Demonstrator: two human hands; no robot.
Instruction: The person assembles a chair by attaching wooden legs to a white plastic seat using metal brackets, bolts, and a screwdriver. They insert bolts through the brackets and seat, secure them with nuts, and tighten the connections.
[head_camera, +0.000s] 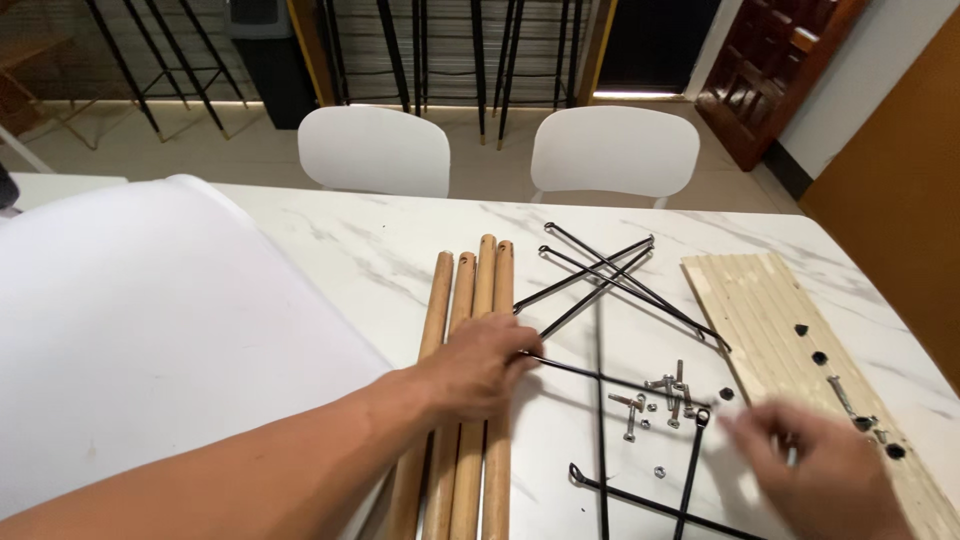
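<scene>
Nearest us, our left hand (478, 366) rests curled over 4 wooden legs (468, 380) lying side by side, fingertips at a black metal rod (610, 378). Our right hand (825, 470) is blurred, so we cannot tell whether it holds anything; it hovers near the loose bolts and nuts (660, 398). Nothing looks joined yet: rods lie crossed, hardware is scattered, and the slatted wooden board (800, 340) lies bare except for a few fittings. We judge assembly barely begun. Everything sits on a white marble-look table (400, 250), with a white moulded seat (150, 330) at left, 2 white chairs (612, 150) beyond and a tiled floor behind.
</scene>
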